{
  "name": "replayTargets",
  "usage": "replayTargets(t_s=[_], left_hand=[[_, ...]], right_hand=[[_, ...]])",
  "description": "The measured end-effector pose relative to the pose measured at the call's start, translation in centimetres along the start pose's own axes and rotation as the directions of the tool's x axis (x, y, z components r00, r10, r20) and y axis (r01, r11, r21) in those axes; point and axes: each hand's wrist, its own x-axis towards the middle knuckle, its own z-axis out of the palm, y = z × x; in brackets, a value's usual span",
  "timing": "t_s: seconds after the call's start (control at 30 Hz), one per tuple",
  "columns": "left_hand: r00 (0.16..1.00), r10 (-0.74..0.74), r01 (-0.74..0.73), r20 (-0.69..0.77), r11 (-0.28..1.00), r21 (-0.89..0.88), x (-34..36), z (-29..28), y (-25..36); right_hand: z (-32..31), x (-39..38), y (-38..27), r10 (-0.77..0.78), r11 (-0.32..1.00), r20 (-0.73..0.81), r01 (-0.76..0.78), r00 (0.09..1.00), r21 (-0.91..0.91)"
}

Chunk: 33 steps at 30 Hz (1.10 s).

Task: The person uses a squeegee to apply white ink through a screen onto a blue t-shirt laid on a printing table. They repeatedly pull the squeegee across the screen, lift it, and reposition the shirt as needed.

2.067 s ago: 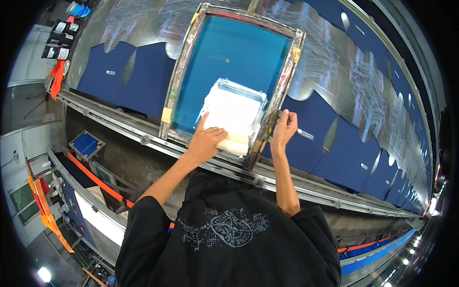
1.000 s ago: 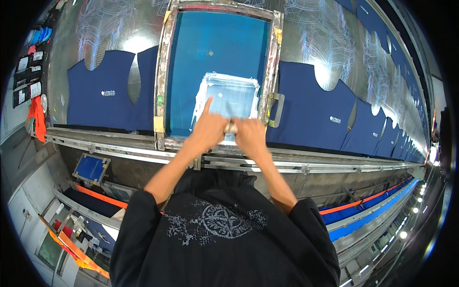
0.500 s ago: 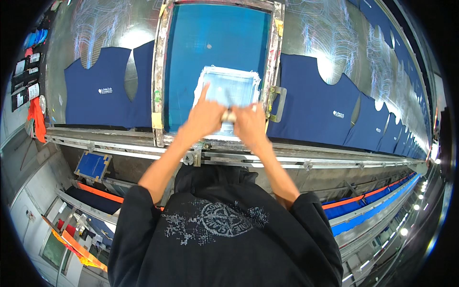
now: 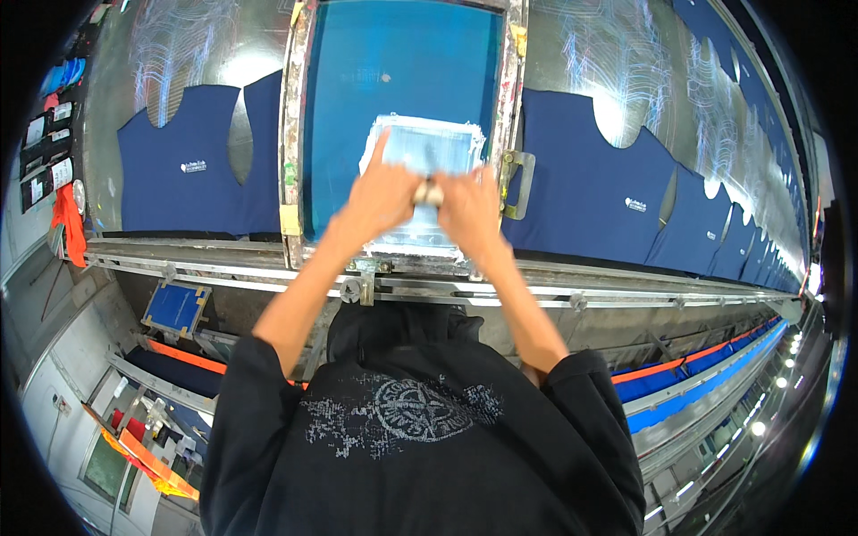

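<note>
Squeegee [image 4: 428,193]: held in both hands over the near half of the mesh [image 4: 407,54]; only a pale stretch shows between them.
Left hand [image 4: 384,195]: curled on the squeegee's left part; index finger stretched toward the far side, apart from the others.
Right hand [image 4: 466,207]: curled on the squeegee's right part, near the left hand; blurred, cannot tell whether its fingers press together.
Ink [image 4: 451,127]: white, heavy along the patch's far edge, thin inside.
Frame [image 4: 291,147]: worn, stained, around the blue mesh; metal handle [image 4: 528,183] on its right side.
Panels [image 4: 590,188]: navy, flat, left and right of the frame, small white prints visible.
Rail [image 4: 223,275]: along the table's [image 4: 103,161] near side.
</note>
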Motion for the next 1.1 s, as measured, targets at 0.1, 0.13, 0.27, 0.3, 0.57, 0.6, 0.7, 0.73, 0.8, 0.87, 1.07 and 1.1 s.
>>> replayTargets(t_s=[0.1,0.13,0.27,0.3,0.57,0.6,0.7,0.73,0.8,0.87,1.07,1.1], left_hand=[[0.998,-0.032,0.035,0.045,0.997,-0.071,-5.1,2.7,2.4],[0.998,-0.017,0.022,0.053,0.994,-0.11,-5.0,2.5,1.9],[1.0,-0.009,0.007,-0.015,0.992,-0.125,-2.2,-0.4,0.2],[0.998,-0.012,0.007,-0.068,0.997,-0.078,-0.4,-1.9,-0.2],[0.916,0.048,-0.049,-0.399,0.999,0.006,0.2,0.8,-1.1],[0.874,0.072,-0.085,-0.481,0.996,-0.005,-2.0,2.4,-0.2],[0.83,0.06,-0.065,-0.555,0.998,0.011,-10.6,4.8,3.2],[0.834,0.031,-0.052,-0.551,0.998,-0.023,-12.4,5.0,3.3],[0.844,0.016,-0.028,-0.535,1.0,-0.014,-14.2,4.1,0.6],[0.874,0.019,-0.029,-0.486,0.999,-0.014,-16.4,3.0,-3.9],[0.929,-0.043,0.048,-0.368,0.999,0.006,-27.3,-1.5,-22.3],[0.92,-0.042,0.05,-0.389,0.999,0.009,-29.4,-1.8,-25.2]], right_hand=[[0.1,-5.2,-2.5,0.033,0.996,0.191,-0.048,0.981,0.074],[-0.5,-5.5,-2.6,0.055,0.987,0.145,-0.076,0.988,0.143],[-5.8,-4.1,-0.7,0.261,0.94,-0.102,-0.229,0.96,0.253],[-5.5,-3.4,1.7,0.332,0.896,-0.243,-0.225,0.911,0.383],[-3.3,0.1,7.7,0.782,0.09,0.207,-0.435,0.587,0.896],[-3.8,0.4,6.8,0.817,0.153,0.117,-0.409,0.564,0.9],[-5.5,0.6,3.2,0.826,0.23,-0.009,-0.323,0.564,0.918],[-5.9,0.9,2.1,0.818,0.227,-0.011,-0.305,0.575,0.925],[-3.9,2.4,-0.4,0.795,0.271,-0.049,-0.283,0.604,0.92],[1.2,3.9,-2.4,0.783,0.351,-0.138,-0.247,0.607,0.903],[13.9,12.6,-19.0,0.73,0.3,-0.127,-0.148,0.672,0.942],[15.2,13.8,-22.2,0.733,0.276,-0.107,-0.151,0.672,0.949]])
